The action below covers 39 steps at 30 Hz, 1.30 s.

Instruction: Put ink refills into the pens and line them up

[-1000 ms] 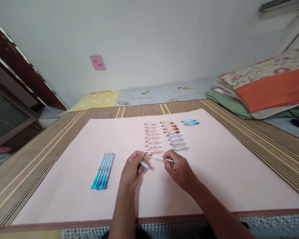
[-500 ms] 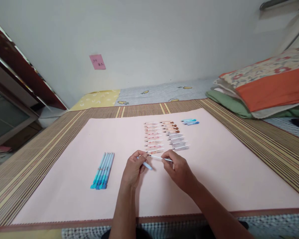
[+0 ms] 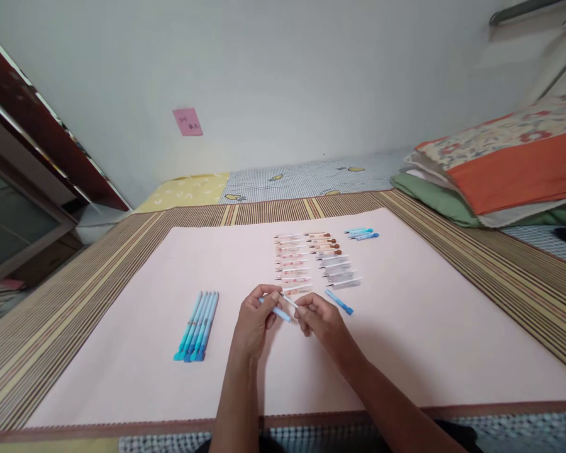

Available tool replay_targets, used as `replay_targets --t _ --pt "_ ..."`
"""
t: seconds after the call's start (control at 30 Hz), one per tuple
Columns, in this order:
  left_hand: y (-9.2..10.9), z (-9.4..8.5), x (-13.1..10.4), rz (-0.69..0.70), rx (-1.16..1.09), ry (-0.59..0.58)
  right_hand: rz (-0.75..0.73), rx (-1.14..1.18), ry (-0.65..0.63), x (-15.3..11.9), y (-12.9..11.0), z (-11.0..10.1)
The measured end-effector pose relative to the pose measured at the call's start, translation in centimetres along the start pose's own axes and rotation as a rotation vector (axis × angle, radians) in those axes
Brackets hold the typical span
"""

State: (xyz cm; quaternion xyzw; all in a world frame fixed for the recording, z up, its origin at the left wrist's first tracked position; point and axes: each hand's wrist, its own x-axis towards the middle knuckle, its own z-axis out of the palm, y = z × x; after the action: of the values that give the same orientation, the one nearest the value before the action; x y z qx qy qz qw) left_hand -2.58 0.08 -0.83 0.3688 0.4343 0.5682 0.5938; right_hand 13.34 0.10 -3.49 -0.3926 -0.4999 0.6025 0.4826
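My left hand point(image 3: 259, 309) is closed around a pale blue pen barrel point(image 3: 281, 314), which sticks out to the lower right. Its thumb and forefinger also meet the far end of a thin white pen refill point(image 3: 289, 301). My right hand point(image 3: 318, 314) pinches the refill's other end, so the refill spans the gap between my hands. On the sheet just right of my right hand lies a darker blue pen part point(image 3: 338, 302). Beyond my hands, several white refills lie beside patterned pen parts point(image 3: 293, 262) in a column, with brown-topped ones point(image 3: 324, 244) and grey ones point(image 3: 339, 275) alongside.
Several blue pens point(image 3: 197, 327) lie side by side at the left of the pink sheet point(image 3: 122, 340). A few blue pen parts point(image 3: 362, 233) rest at the far right. Underneath is a striped mat point(image 3: 75, 283). Folded bedding point(image 3: 509, 176) is piled at the right, near the wall.
The darker blue pen part now lies on the sheet by my right hand. My right hand has moved left along the refill, closer to my left hand, which keeps its hold.
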Motion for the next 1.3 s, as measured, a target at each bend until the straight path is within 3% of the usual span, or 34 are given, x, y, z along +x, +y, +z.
replay_targets --t 0.13,0.2,0.33,0.53,0.87,1.13,1.3 --pt "0.2 -0.1 0.0 0.013 -0.035 -0.017 0.051 0.145 -0.014 0.3 0.1 -0.3" --pt "0.2 -0.4 0.1 0.019 -0.057 0.029 0.063 0.165 -0.012 0.4 0.1 -0.7" --pt "0.4 -0.9 0.5 0.051 -0.106 0.197 0.058 0.087 0.025 0.8 0.3 -1.5" --pt "0.3 -1.5 0.7 0.050 -0.141 0.257 0.019 -0.002 0.059 0.9 0.2 -2.1" --pt "0.2 -1.5 0.7 0.035 -0.067 0.217 0.008 -0.102 0.072 0.4 -1.2 -1.9" --pt "-0.3 -1.5 0.7 0.001 0.194 0.195 -0.096 -0.400 0.092 -0.1 -2.9 -3.6" --pt "-0.7 -1.0 0.8 -0.005 0.187 0.133 -0.145 -0.464 0.090 0.0 -3.5 -4.2"
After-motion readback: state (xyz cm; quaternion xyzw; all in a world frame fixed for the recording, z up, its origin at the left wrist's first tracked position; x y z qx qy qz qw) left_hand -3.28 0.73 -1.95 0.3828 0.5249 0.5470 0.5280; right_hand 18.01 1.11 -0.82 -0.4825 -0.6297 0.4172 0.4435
